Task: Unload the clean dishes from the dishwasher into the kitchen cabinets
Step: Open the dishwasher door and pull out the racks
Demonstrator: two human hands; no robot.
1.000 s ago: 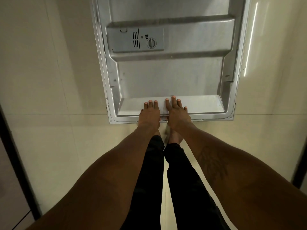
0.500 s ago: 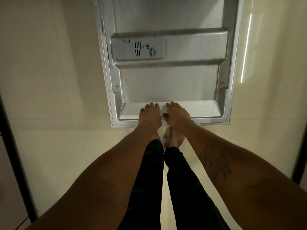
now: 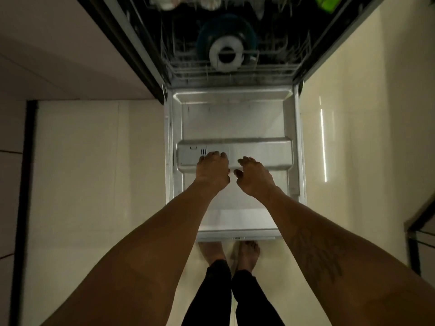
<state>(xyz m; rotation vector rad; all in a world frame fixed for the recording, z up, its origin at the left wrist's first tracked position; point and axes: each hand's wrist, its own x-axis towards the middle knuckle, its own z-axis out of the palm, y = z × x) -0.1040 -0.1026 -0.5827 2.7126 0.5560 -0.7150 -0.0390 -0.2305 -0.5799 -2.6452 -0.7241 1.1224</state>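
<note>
The dishwasher door (image 3: 235,118) lies open and flat in front of me, its steel inner face up. Above its detergent compartment (image 3: 188,154) hover my left hand (image 3: 213,171) and my right hand (image 3: 255,177), side by side, fingers loosely curled and holding nothing. Past the door, the lower rack (image 3: 230,74) sits inside the dark tub. It holds a dark blue plate (image 3: 247,31) standing on edge with a white round dish (image 3: 226,55) in front of it. At the top edge, the upper rack shows white items (image 3: 164,2) and something bright green (image 3: 326,3).
Pale cabinet fronts flank the dishwasher on the left (image 3: 98,161) and right (image 3: 341,137). My bare feet (image 3: 230,252) stand on the glossy floor just before the door's front edge. A dark frame (image 3: 419,231) juts in at the right.
Both hands left the door's front edge and moved forward over the detergent compartment. The view tilted up, so the tub and its racks now show.
</note>
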